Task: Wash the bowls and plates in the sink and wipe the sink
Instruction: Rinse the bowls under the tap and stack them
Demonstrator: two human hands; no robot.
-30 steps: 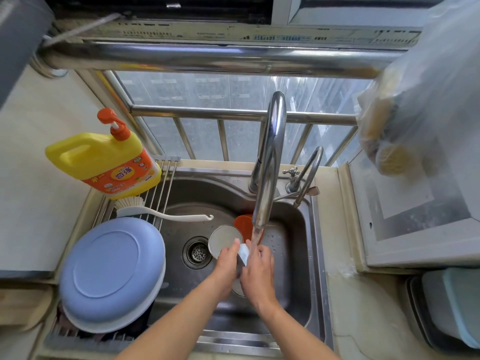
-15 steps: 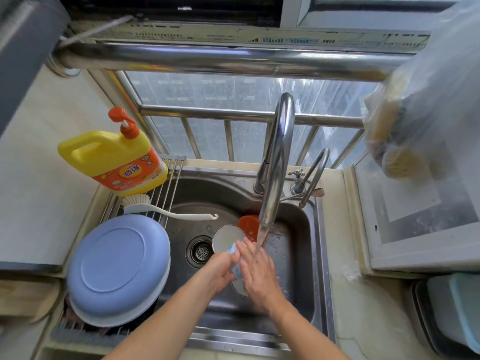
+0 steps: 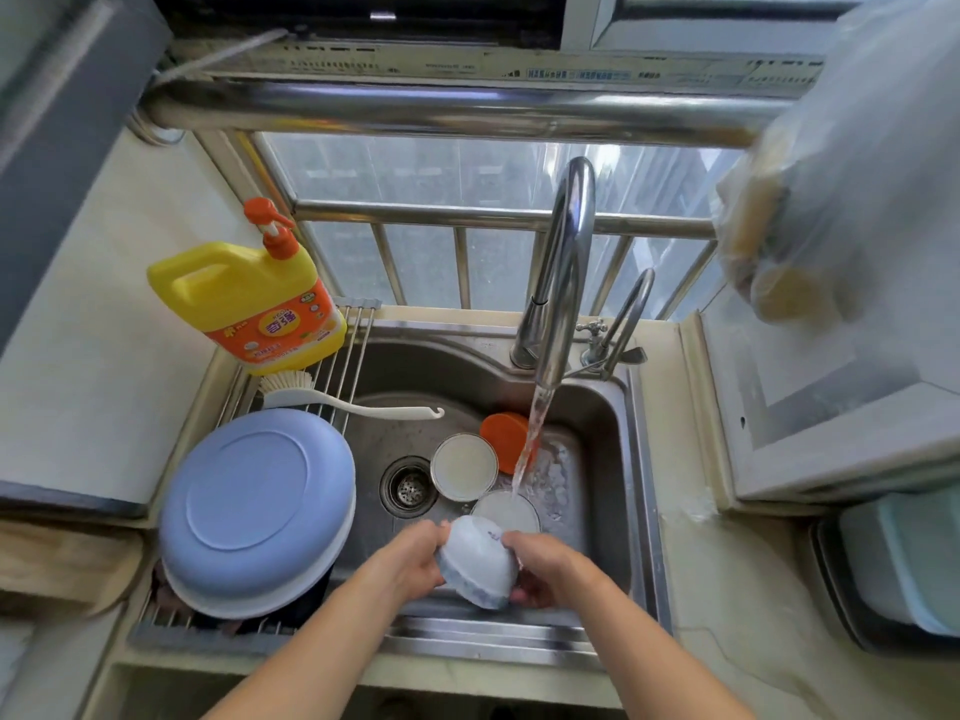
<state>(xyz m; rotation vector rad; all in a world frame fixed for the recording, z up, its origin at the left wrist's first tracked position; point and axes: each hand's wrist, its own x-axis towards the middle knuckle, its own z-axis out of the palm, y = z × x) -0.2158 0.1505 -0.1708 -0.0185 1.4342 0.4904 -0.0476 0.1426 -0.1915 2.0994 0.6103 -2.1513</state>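
Observation:
A small white bowl with blue markings [image 3: 478,561] is held upside down over the front of the steel sink [image 3: 608,433]. My left hand [image 3: 410,563] grips its left side and my right hand [image 3: 545,571] grips its right side and rim. Water runs from the tall faucet [image 3: 563,283] into a white bowl [image 3: 506,509] on the sink floor, just beyond my hands. Another white bowl [image 3: 464,466] and an orange cup [image 3: 506,441] lie behind it.
A blue plate stacked on a white one [image 3: 257,506] lies upside down on the roll-up rack [image 3: 348,366] over the sink's left side. A yellow detergent bottle [image 3: 249,298] and a dish brush [image 3: 332,400] sit behind. The drain [image 3: 410,485] is open. A plastic bag [image 3: 841,200] hangs at right.
My hands pulled back from under the water stream toward the sink's front edge, bringing the small bowl with them, turned bottom up. The camera shifted slightly.

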